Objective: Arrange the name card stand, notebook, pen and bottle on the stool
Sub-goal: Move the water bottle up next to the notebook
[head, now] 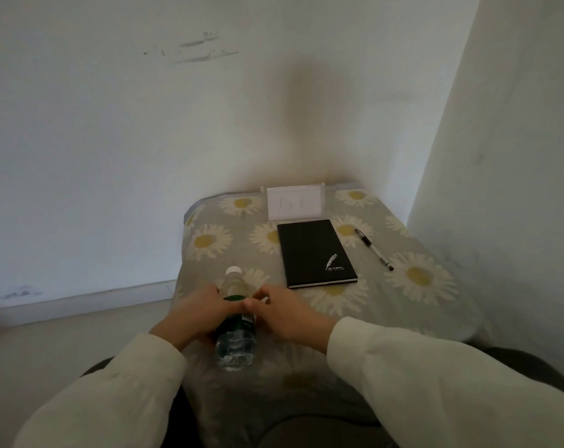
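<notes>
Bottle step: I hold the bottle [236, 318] at the stool's [435, 305] near-left edge, fingers [209, 294] of both hands wrapped around it; next, release it standing, left of the notebook [314, 252].

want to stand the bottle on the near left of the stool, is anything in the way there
Nothing visible blocks it. Both hands, left and right, are on the bottle at the near left of the stool. The notebook, pen and name card stand sit farther back and right.
</notes>
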A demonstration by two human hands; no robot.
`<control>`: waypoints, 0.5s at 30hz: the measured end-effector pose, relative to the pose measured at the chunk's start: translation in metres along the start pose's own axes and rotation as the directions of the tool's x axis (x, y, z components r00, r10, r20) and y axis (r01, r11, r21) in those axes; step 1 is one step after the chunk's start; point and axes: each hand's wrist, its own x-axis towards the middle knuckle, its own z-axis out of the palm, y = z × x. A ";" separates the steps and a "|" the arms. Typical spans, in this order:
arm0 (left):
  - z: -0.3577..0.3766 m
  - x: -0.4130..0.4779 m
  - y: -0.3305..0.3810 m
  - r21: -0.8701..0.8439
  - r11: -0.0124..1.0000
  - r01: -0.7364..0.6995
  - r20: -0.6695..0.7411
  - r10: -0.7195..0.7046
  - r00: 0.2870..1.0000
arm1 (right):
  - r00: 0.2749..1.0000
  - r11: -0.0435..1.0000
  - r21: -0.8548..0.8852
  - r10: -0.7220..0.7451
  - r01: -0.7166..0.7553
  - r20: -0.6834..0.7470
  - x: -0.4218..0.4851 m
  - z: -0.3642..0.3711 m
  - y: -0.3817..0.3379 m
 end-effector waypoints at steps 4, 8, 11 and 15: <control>0.003 0.003 -0.001 -0.012 0.999 -0.043 0.005 0.043 0.999 | 0.999 0.998 0.048 0.043 -0.043 0.001 0.003 0.000 -0.006; 0.001 0.007 -0.006 -0.051 0.998 -0.035 0.004 0.035 0.999 | 0.993 0.989 0.117 0.083 -0.092 0.081 0.000 -0.002 -0.008; 0.001 0.009 -0.007 -0.036 0.997 -0.067 -0.011 0.066 0.998 | 0.985 0.968 0.210 0.109 -0.136 0.136 -0.004 -0.005 -0.010; -0.002 0.011 -0.001 -0.026 0.996 -0.089 -0.058 0.088 0.994 | 0.974 0.926 0.334 0.116 -0.177 0.195 -0.009 -0.013 -0.012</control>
